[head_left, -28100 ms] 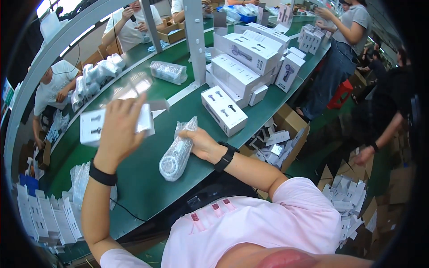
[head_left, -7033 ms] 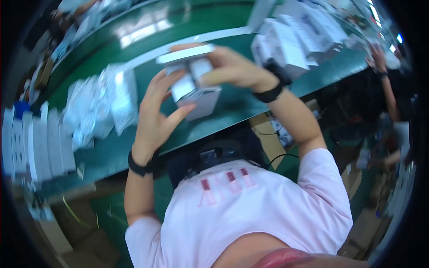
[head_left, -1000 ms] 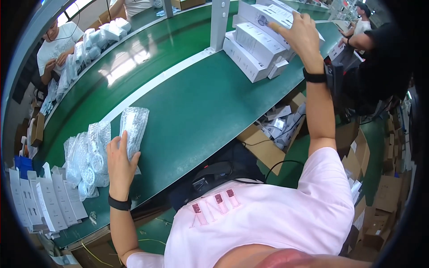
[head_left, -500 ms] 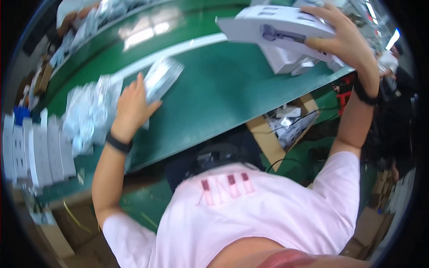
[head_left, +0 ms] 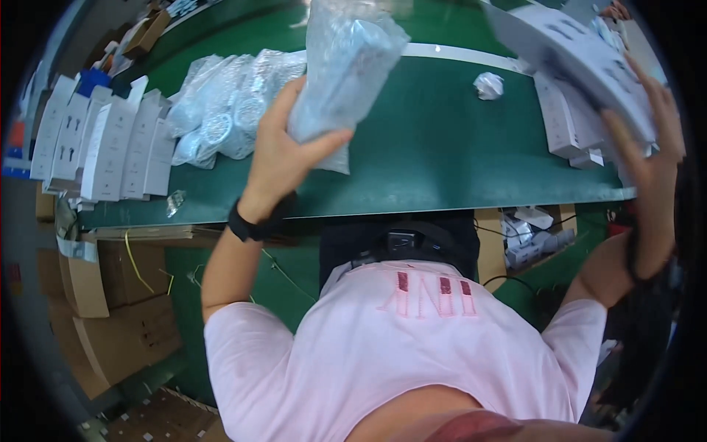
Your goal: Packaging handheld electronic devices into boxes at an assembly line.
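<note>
My left hand (head_left: pixel 282 153) is closed around a bubble-wrap package (head_left: pixel 345 77), held up above the green table. Something pale bluish shows through the wrap, but its kind cannot be made out. At the far right, my right hand (head_left: pixel 652 136) grips a white printed carton (head_left: pixel 578 62), which is tilted and blurred. Beneath that carton, more white boxes (head_left: pixel 558 125) rest on the table. Beside my left hand lies a pile of bubble-wrapped items (head_left: pixel 221 121).
White cartons (head_left: pixel 107 151) stand in a row at the left end of the green table (head_left: pixel 434 158). A crumpled clear wrapper (head_left: pixel 489 86) lies toward the right. Below the table edge, an open cardboard box (head_left: pixel 492 247) holds small boxes. More cardboard (head_left: pixel 129 335) sits at lower left.
My left hand now holds the bubble-wrap package up; before, it was low beside a clear package on the table. The carton in my right hand is tilted more steeply. The view has turned.
</note>
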Motion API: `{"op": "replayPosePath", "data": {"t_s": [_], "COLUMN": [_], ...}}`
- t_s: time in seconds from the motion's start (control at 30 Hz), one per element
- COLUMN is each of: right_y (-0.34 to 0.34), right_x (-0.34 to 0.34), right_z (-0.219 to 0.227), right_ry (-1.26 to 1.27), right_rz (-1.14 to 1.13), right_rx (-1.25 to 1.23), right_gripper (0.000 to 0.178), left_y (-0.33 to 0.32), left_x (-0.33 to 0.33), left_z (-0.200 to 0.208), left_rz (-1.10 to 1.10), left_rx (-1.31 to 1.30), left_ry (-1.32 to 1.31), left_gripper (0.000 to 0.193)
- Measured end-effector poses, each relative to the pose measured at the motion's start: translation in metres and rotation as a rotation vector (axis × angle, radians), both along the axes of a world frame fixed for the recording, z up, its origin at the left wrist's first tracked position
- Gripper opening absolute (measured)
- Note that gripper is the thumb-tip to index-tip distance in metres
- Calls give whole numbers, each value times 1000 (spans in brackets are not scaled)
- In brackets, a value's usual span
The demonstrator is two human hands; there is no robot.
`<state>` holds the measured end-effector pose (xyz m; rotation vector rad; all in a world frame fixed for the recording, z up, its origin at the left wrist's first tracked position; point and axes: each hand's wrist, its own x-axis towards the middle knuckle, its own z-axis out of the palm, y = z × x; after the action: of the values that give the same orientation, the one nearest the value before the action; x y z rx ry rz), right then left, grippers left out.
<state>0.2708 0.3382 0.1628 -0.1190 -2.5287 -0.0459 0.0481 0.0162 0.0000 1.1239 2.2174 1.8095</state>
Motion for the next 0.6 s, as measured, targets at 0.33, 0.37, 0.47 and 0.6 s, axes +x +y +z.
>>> {"op": "replayPosePath", "data": {"t_s": [0.33,0.37,0.47,0.6], "right_y": [-93,-94,-96,-115], "right_x": [-74,-73,-50,-31], "right_z": [-162,-140,-103,-109], "right_ry": [86,245,432,170], "right_rz": [9,85,418,554], "right_rx": [-159,-238,-746,-743], "right_gripper": [64,55,54,109], "left_y": [-13,-16,-15,-13], "left_x": [34,35,31,24], "left_z": [-19,-21,-19,-20], "left_rz": [246,243,312,361], "left_rx": [116,111,119,73], "left_ry": [631,626,732,1008], "left_gripper": [69,69,66,64]}}
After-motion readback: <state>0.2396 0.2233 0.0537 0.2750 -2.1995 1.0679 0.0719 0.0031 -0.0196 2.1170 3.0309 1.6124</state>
